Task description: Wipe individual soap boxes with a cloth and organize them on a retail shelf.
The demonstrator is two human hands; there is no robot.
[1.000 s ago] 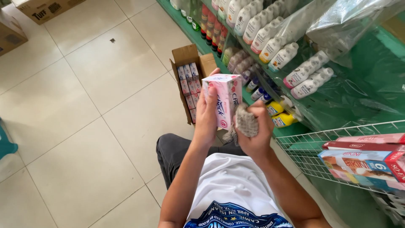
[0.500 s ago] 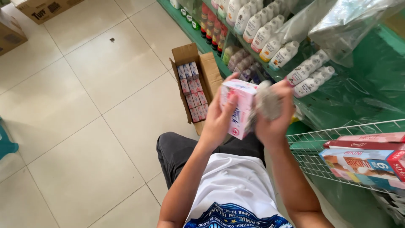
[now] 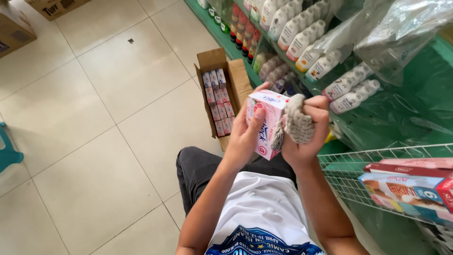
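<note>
Fingers (image 3: 257,113) of the left hand (image 3: 245,137) grasp a pink box (image 3: 265,123); a grey rag (image 3: 296,123) is clenched in the right hand (image 3: 304,130). Wiping is judged in hand; turning the box to an unwiped face is called for.

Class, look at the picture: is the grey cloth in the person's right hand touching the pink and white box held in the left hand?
Touching. The head view shows the grey cloth, bunched in the right hand, pressed against the side of the pink and white box, with no gap between them.
</note>
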